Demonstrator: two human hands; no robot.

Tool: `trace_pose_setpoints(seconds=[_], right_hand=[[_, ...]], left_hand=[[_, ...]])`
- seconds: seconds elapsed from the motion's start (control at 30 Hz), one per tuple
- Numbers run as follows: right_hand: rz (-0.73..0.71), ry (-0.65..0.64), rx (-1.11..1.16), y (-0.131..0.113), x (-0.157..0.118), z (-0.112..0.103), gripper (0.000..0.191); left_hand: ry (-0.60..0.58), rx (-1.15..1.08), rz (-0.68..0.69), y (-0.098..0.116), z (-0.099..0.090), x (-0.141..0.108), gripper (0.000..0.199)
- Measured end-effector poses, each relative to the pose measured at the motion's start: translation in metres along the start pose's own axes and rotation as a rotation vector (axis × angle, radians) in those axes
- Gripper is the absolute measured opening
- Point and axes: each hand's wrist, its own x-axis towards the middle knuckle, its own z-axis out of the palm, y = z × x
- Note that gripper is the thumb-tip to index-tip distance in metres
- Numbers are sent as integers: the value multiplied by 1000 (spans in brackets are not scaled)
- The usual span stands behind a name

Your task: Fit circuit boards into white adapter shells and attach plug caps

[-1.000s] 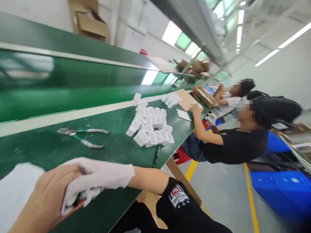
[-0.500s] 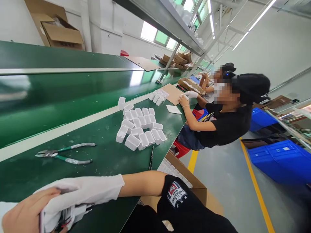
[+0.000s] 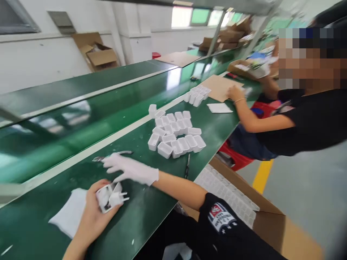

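Observation:
My bare left hand (image 3: 93,209) is wrapped round a white plug adapter (image 3: 105,198). Its casing is uncovered on one side, with dark parts inside, and a piece with two prongs sticks out to the right. Just beyond it, my white-gloved right hand (image 3: 128,168) reaches over the table with fingers spread, holding nothing. Beneath those fingers lie diagonal cutters (image 3: 126,152), mostly covered by the glove. A folded white cloth (image 3: 72,213) rests on the green table beside my left wrist.
Several small white plastic cases (image 3: 176,148) stand grouped mid-table, near a thin black tool (image 3: 187,166). More fill a cardboard box (image 3: 271,224) below the table edge. A co-worker (image 3: 306,119) sits to the right. A green belt (image 3: 108,122) runs along the far side.
My gloved right hand has left my left hand and moved forward to the cutters. The adapter in my left hand has come into plain view. The camera has turned left.

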Motion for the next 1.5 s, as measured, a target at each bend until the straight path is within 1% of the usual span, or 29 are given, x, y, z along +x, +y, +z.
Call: trace_pose_setpoints(seconds=[0.03, 0.07, 0.1, 0.13, 0.17, 0.23, 0.3, 0.37, 0.4, 0.47, 0.57, 0.63, 0.67, 0.7, 0.8, 0.87, 0.93, 0.97, 1.0, 1.07, 1.1, 1.2, 1.27, 1.4, 1.5], right_hand=[[-8, 13, 53, -1, -1, -5, 36], [-16, 56, 107, -1, -2, -11, 41], [-33, 171, 167, -1, -2, -15, 44], [-61, 258, 204, -1, -1, -19, 46], [-83, 298, 228, -1, 0, -22, 47], [-105, 312, 256, -3, 0, -24, 47], [-107, 285, 258, -5, -2, -22, 48], [-90, 260, 246, -7, -4, -19, 50], [-79, 249, 238, -7, -5, -17, 51], [-62, 228, 225, -6, -6, -16, 53], [-92, 203, 224, -3, -6, -16, 57], [-105, 207, 237, -3, -5, -16, 57], [-101, 209, 244, -3, -6, -16, 57], [-92, 209, 251, -4, -6, -15, 57], [-67, 190, 267, -4, -7, -13, 57], [-64, 185, 278, -2, -7, -12, 58], [-58, 184, 282, 1, -6, -12, 57], [-56, 182, 278, 3, -5, -13, 57], [-56, 176, 273, 5, -4, -13, 57], [-60, 154, 263, 6, -4, -13, 57], [-59, 147, 260, 6, -4, -13, 56], [-17, 136, 246, 5, -5, -12, 56], [18, 108, 216, 4, -6, -10, 55], [39, -2, 120, 13, -9, -1, 52], [60, -70, 87, 24, -11, 8, 51]], left_hand=[[-72, -26, -32, 11, -2, -1, 47], [-115, -63, -50, 22, -3, -1, 47], [-95, -96, -49, 32, -4, -1, 49], [-88, -125, -35, 40, -4, 0, 53], [-80, -148, -15, 47, -3, 0, 56], [-90, -183, 16, 58, 1, -2, 62], [-163, -153, -10, 62, 8, -7, 59], [-257, -74, -54, 62, 14, -12, 53], [-282, -40, -54, 61, 17, -15, 52], [-264, -26, 21, 59, 19, -19, 58], [-175, 10, 152, 55, 18, -23, 69], [-175, 86, 168, 52, 16, -25, 63], [-190, 112, 161, 51, 15, -26, 59], [-207, 118, 157, 50, 13, -27, 60], [-216, 59, 137, 51, 7, -29, 74], [-234, 75, 107, 52, 4, -31, 70], [-291, 130, 67, 51, 4, -33, 61], [-307, 128, 50, 50, 5, -34, 61], [-306, 104, 35, 48, 6, -35, 66], [-274, 76, 20, 43, 10, -38, 72], [-262, 86, 19, 41, 11, -39, 71], [-276, 215, 35, 36, 13, -38, 59], [-259, 291, 71, 37, 9, -32, 59], [-132, 414, 188, 37, -3, -14, 60], [-30, 420, 236, 25, -2, -3, 52]])
